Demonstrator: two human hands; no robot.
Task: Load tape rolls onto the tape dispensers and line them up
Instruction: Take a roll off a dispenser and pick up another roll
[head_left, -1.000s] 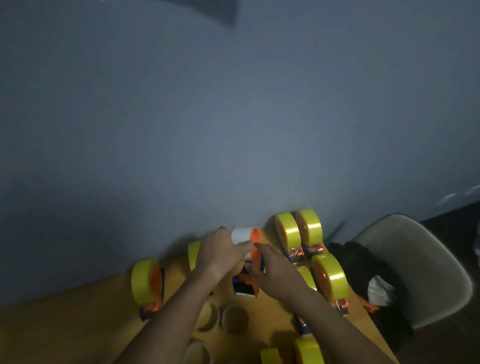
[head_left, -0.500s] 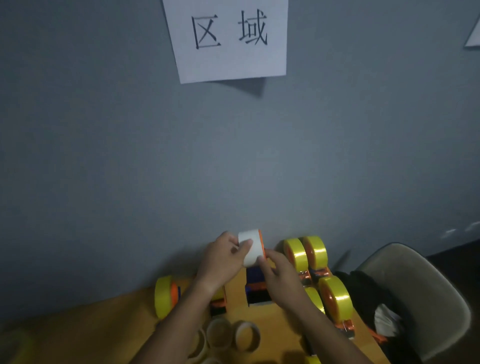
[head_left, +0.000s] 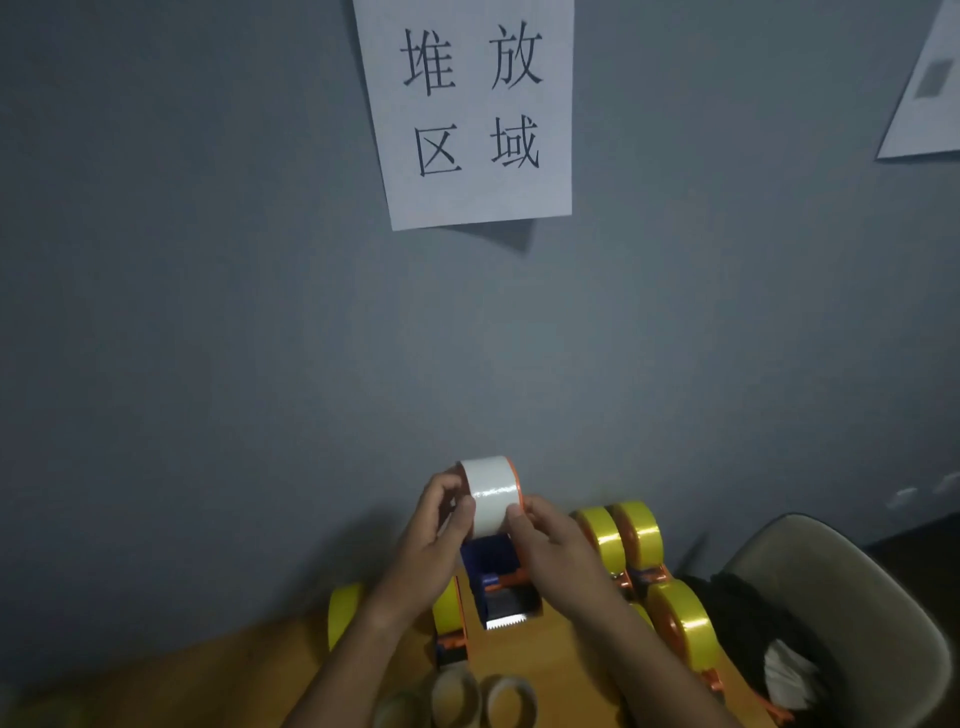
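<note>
A blue and orange tape dispenser (head_left: 501, 584) is lifted off the wooden table (head_left: 524, 660), its serrated blade facing me. A white tape roll (head_left: 491, 493) sits on its orange hub at the top. My left hand (head_left: 434, 530) grips the roll's left side, thumb on its face. My right hand (head_left: 553, 543) grips the right side of the roll and dispenser. Loaded dispensers with yellow rolls stand at the right (head_left: 618, 535) and lower right (head_left: 680, 629). Further yellow-roll dispensers (head_left: 447, 616) stand partly hidden behind my left forearm.
Several empty cardboard tape cores (head_left: 506, 701) lie on the table's near part. A grey chair (head_left: 852, 613) holding dark cloth stands to the right. A grey wall behind carries a paper sign (head_left: 472, 109) with printed characters.
Both hands have raised the dispenser with the white roll off the table and turned it upright. My view has tilted up, bringing the wall sign into sight.
</note>
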